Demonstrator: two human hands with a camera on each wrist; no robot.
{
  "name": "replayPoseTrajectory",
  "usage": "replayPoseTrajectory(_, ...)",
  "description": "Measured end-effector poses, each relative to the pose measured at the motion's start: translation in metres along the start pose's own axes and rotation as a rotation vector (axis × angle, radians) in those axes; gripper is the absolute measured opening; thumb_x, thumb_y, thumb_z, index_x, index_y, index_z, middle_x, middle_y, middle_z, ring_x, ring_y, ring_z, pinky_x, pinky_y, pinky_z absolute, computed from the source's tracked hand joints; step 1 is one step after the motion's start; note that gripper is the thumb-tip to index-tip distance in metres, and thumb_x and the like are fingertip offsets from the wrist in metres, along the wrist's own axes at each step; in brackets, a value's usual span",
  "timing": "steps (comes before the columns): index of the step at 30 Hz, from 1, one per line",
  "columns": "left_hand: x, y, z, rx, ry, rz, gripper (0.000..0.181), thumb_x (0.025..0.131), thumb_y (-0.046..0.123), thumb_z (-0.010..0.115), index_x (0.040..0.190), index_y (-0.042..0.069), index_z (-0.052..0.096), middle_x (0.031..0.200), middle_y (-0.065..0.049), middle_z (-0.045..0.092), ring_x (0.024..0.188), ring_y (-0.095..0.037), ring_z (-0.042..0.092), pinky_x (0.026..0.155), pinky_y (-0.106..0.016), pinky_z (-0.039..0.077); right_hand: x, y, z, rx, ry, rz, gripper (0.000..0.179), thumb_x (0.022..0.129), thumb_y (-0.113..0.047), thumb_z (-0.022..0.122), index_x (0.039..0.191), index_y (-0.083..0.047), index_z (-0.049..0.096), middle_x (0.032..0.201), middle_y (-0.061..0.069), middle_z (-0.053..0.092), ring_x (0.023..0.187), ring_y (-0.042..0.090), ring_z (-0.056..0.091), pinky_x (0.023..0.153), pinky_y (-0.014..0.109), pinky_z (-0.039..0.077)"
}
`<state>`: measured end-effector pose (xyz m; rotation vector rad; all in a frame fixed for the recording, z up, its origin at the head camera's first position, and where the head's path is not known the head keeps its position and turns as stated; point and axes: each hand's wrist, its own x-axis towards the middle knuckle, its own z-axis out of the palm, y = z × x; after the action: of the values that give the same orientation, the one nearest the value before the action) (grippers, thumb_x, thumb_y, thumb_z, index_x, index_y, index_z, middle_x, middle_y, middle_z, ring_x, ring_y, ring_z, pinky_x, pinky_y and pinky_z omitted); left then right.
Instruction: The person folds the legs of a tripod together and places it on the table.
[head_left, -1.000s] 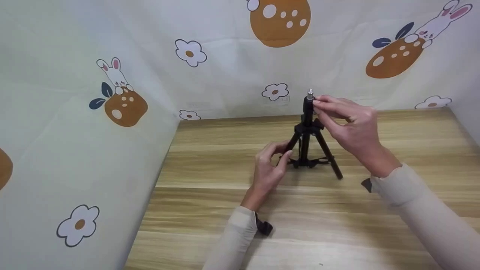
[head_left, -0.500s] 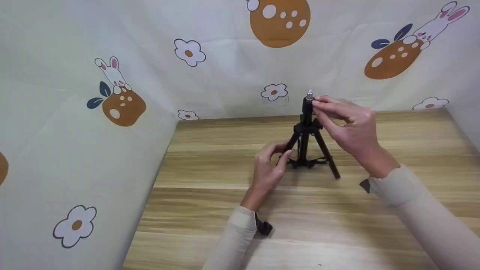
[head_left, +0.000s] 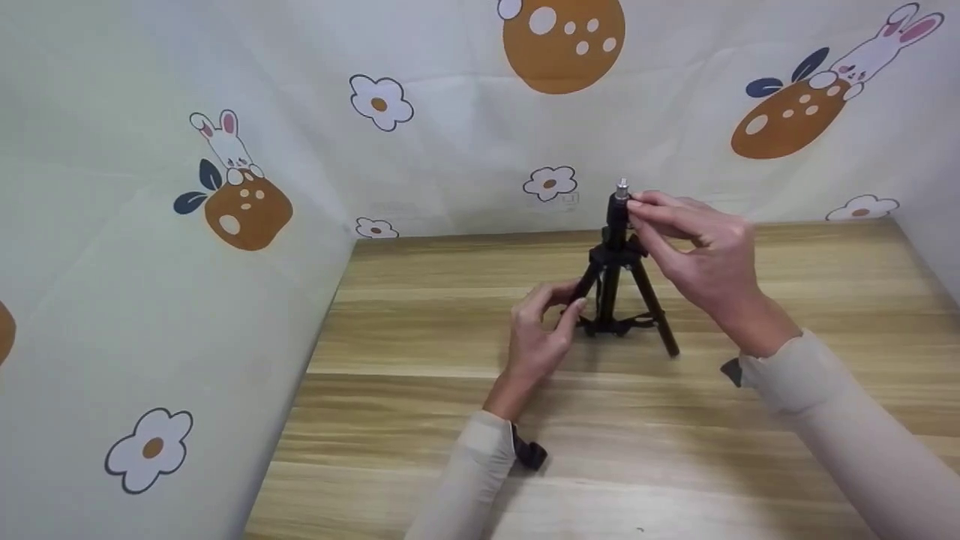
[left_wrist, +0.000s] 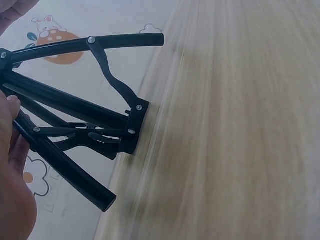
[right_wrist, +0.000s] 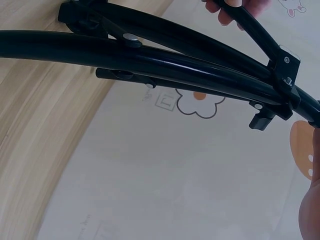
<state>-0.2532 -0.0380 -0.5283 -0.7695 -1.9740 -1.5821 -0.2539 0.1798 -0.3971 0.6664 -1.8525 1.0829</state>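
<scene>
A small black tripod (head_left: pixel 610 289) stands upright with its legs spread, a silver screw stud (head_left: pixel 622 189) at its top. My left hand (head_left: pixel 534 330) grips its left leg (left_wrist: pixel 75 170), thumb on the near side and fingers behind. Up at the top of the centre column, my right hand (head_left: pixel 712 255) pinches the black collar (head_left: pixel 617 214) just below the stud, thumb against fingertips. Hinged braces (left_wrist: pixel 115 75) join the legs to a lower bracket (left_wrist: pixel 135 127), as the left wrist view shows. A clamp knob (right_wrist: pixel 261 120) juts from the hub in the right wrist view.
The tripod is over a wood-grain table (head_left: pixel 420 420), near its back edge. Pale cloth walls (head_left: pixel 442 165) printed with rabbits, oranges and flowers rise behind and to the left. A black strap piece (head_left: pixel 529 454) hangs at the left cuff.
</scene>
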Motion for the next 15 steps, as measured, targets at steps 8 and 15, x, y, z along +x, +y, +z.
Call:
replayPoseTrajectory(8, -0.0003, 0.0004, 0.0013, -0.015, 0.005, -0.005, 0.019, 0.099, 0.006, 0.079, 0.117, 0.002, 0.075, 0.109, -0.011, 0.08, 0.098, -0.018, 0.078, 0.096, -0.028, 0.067, -0.0001, -0.001, 0.0001, 0.005, -0.002, 0.002, 0.027, 0.088, 0.008, 0.085, 0.11, -0.007, 0.086, 0.114, 0.013, 0.083, 0.108, 0.006, 0.079, 0.088, 0.012, 0.063)
replayPoseTrajectory(15, 0.0002, -0.0016, 0.0036, -0.064, 0.015, -0.004, 0.022, 0.098, 0.006, 0.08, 0.119, 0.002, 0.075, 0.11, -0.011, 0.081, 0.098, -0.019, 0.078, 0.095, -0.03, 0.068, 0.0025, -0.0018, 0.001, 0.03, 0.008, -0.007, 0.027, 0.086, 0.011, 0.085, 0.107, -0.006, 0.086, 0.112, 0.013, 0.083, 0.107, 0.01, 0.08, 0.086, 0.012, 0.064)
